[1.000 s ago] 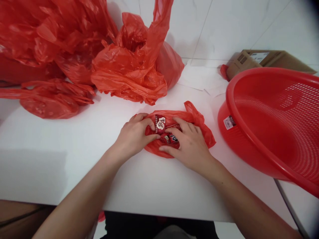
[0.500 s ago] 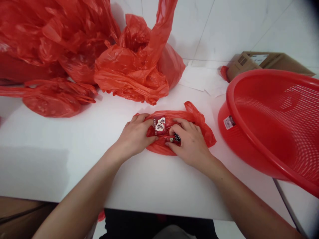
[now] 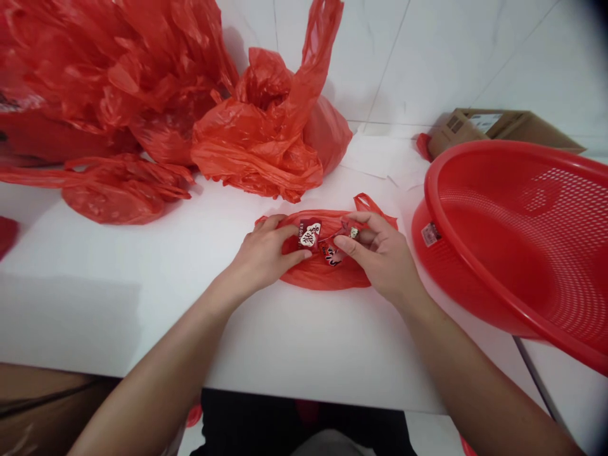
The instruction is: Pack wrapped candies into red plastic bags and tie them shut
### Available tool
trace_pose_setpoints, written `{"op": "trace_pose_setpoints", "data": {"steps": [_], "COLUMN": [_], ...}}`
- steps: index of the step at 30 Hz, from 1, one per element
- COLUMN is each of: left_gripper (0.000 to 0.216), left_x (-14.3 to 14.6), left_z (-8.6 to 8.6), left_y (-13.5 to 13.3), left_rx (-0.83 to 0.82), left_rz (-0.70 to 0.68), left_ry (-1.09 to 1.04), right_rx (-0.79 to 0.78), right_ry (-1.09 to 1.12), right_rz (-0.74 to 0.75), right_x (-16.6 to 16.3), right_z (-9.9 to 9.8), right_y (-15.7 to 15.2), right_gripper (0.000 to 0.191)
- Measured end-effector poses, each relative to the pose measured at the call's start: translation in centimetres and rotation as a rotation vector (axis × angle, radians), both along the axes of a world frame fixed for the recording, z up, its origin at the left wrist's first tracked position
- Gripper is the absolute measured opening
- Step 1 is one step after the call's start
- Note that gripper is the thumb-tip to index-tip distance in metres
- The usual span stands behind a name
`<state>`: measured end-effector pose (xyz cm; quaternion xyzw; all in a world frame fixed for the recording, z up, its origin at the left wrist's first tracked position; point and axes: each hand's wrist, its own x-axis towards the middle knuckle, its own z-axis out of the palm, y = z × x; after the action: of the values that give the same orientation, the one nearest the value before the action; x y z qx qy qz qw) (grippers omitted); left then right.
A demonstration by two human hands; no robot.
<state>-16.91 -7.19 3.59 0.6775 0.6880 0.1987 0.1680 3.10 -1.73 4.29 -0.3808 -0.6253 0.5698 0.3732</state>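
Note:
A flattened red plastic bag lies on the table under both hands. On it, a dark red printed packet with a white label, the word "SUGAR" partly legible, is gripped at its left edge between the thumb and fingers of my left hand. My right hand pinches a small red wrapped packet with a little pale picture on it; its fingers hide part of this packet. Just below, another red packet with black-and-white lettering rests on the bag.
Several filled red plastic bags stand along the back and left of the white table. To the right is a large red perforated basket. Behind it, against the tiled wall, sits an open cardboard box.
My right hand has risen slightly and moved right with the small packet, uncovering the lettered packet beneath. My left hand has shifted a little right. The view has moved slightly.

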Motion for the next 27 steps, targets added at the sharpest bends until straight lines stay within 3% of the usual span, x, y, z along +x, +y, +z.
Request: {"op": "trace_pose_setpoints", "data": {"steps": [11, 15, 20, 27], "left_gripper": [0.023, 0.023, 0.024, 0.027], "left_x": [-0.3, -0.1, 0.0, 0.0], "left_z": [1.2, 1.4, 1.6, 1.5], "left_y": [0.0, 0.0, 0.1, 0.1], "left_rx": [0.132, 0.154, 0.2, 0.168], "left_rz": [0.039, 0.067, 0.147, 0.144], "left_ry": [-0.262, -0.317, -0.349, -0.354], "right_rx": [0.018, 0.104, 0.192, 0.194], "right_ry": [0.009, -0.071, -0.15, -0.157], "right_rz": [0.011, 0.009, 0.041, 0.091], "right_x": [-0.1, 0.0, 0.1, 0.1], "right_z": [0.4, 0.2, 0.0, -0.1], "right_y": [-0.1, -0.3, -0.4, -0.3], "right_gripper": [0.038, 0.036, 0.035, 0.042]}}
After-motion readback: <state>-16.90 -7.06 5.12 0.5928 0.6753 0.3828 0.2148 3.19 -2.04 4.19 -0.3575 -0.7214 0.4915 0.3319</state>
